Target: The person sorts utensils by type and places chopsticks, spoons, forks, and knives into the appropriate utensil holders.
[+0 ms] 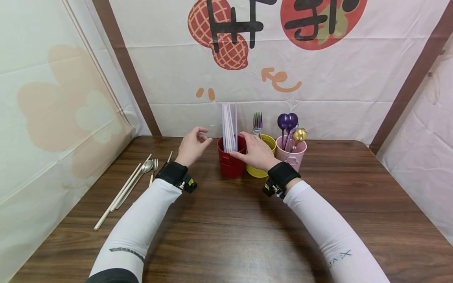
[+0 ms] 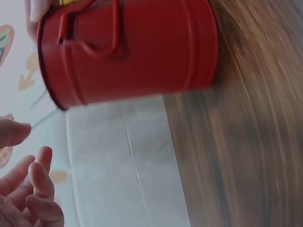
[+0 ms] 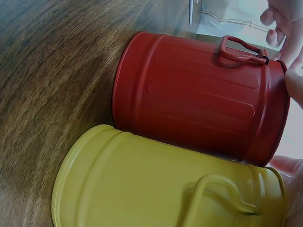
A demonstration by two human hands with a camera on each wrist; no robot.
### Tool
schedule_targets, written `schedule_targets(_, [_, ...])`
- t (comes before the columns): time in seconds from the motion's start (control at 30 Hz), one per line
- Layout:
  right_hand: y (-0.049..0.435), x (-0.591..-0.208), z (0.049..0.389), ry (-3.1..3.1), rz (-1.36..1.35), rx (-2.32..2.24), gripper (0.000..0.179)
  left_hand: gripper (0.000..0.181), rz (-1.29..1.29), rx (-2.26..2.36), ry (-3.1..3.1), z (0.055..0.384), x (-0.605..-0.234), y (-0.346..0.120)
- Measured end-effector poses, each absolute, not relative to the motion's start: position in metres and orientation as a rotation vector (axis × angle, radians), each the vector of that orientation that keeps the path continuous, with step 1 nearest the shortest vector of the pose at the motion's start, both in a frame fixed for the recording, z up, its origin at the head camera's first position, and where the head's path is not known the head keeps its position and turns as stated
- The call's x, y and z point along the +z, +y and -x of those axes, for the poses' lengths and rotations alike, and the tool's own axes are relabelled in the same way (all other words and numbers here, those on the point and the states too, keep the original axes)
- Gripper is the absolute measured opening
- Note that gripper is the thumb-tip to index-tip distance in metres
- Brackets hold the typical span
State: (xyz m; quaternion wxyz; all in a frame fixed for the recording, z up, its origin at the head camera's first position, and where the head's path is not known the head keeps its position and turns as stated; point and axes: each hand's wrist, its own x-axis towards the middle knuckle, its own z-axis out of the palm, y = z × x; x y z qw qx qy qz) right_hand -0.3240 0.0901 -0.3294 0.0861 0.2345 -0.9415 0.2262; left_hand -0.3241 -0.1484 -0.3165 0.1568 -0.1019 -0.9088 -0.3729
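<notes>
A red bucket (image 1: 231, 167) stands upright, holding a bundle of pastel striped straws (image 1: 228, 127) and one lilac straw leaning apart. My right hand (image 1: 257, 152) grips its rim, thumb at the front and fingers over the top. To the left of the bucket my left hand (image 1: 192, 146) hovers with loosely bent, parted fingers. A faint thin streak (image 2: 42, 108) shows between the left fingertips and the red bucket's rim; what it is, I cannot tell. Close against the red bucket stands a yellow bucket (image 3: 142, 184), partly behind my right hand, with forks (image 1: 257, 122) in it.
A pink bucket (image 1: 291, 155) at the right holds purple spoons (image 1: 287, 121) and a gold spoon (image 1: 299, 135). Chopsticks (image 1: 106, 214), a silver spoon (image 1: 146, 166) and a fork (image 1: 154, 164) lie on the table's left. A printed cloth wall (image 1: 170, 114) rises behind the table.
</notes>
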Motion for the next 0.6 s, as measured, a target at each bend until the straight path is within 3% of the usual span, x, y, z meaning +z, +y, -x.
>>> schedule_targets(0.33, [0.092,-0.329,0.324,-2.819,-0.704,0.7,0.079,0.028,0.279,-0.878,-2.688,0.313,-0.313,-0.207])
schedule_targets(0.6, [0.092,-0.328,0.324,-2.814,-0.716,0.715,0.078,0.032,0.236,-0.659,-2.858,0.303,-0.303,-0.265])
